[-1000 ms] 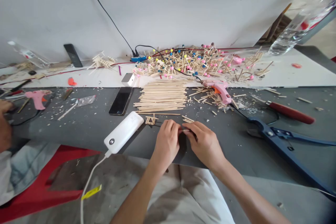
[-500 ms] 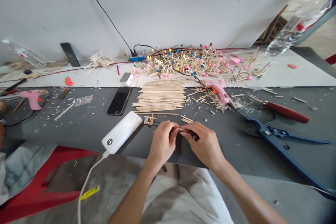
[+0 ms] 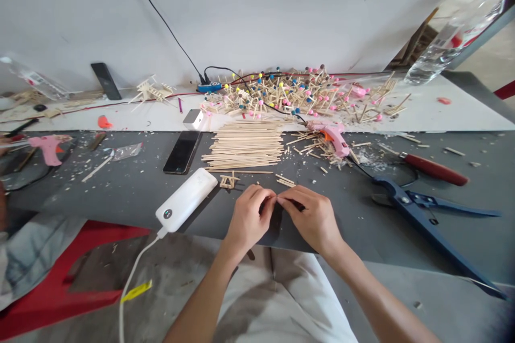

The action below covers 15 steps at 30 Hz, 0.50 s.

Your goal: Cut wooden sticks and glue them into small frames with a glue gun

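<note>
My left hand [image 3: 249, 215] and my right hand [image 3: 311, 217] meet fingertip to fingertip over the near edge of the dark grey mat [image 3: 120, 193]. Both are pinched closed on a small wooden stick piece [image 3: 278, 199] held between them; most of it is hidden by the fingers. Just beyond the hands lie a small glued stick frame [image 3: 227, 181] and a few short sticks [image 3: 285, 180]. Farther back is a neat stack of long wooden sticks [image 3: 245, 146].
A white power bank [image 3: 184, 201] with its cable lies left of my hands, a black phone [image 3: 182, 153] behind it. A pink glue gun [image 3: 336, 138], blue-handled cutters [image 3: 422, 214], a red-handled tool [image 3: 434, 169] and a heap of bead-tipped sticks [image 3: 298, 94] fill the right and back. Another person's sleeve [image 3: 24, 257] is at the left.
My hands have stayed in place, the fingers shifting slightly on the small stick piece. The view has tilted a little, and the other person's hand at the far left has left the frame.
</note>
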Each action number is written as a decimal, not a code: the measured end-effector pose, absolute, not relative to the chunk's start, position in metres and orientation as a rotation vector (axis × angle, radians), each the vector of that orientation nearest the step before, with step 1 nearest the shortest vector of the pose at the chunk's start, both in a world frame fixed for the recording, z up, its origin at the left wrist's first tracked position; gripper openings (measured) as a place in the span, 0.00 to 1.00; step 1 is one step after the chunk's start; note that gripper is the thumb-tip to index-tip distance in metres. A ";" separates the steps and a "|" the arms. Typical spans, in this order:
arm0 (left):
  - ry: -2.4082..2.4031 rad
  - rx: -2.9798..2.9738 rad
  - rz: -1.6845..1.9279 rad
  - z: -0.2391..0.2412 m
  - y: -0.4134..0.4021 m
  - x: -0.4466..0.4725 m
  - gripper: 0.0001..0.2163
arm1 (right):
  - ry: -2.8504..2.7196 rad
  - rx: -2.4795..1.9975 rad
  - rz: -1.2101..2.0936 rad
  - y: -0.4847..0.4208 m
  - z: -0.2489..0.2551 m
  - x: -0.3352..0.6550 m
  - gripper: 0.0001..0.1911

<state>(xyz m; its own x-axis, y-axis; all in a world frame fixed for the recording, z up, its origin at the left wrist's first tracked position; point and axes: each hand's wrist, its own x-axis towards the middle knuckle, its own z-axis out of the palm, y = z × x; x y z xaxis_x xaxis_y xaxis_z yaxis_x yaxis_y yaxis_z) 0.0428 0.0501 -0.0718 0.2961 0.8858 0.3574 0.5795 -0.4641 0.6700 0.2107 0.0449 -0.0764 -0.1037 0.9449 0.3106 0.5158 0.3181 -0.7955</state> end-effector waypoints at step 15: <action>1.227 1.983 1.139 -0.068 0.048 0.041 0.05 | -1.221 -1.528 0.841 0.042 -0.078 0.215 0.15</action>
<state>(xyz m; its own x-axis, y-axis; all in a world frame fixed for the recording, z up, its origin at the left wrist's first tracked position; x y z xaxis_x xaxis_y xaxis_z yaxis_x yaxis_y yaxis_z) 0.0410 0.0478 -0.0675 0.2282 0.8980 0.3762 0.4416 -0.4399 0.7820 0.2147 0.0424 -0.0780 0.2580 0.9647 0.0533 0.2947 -0.0261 -0.9552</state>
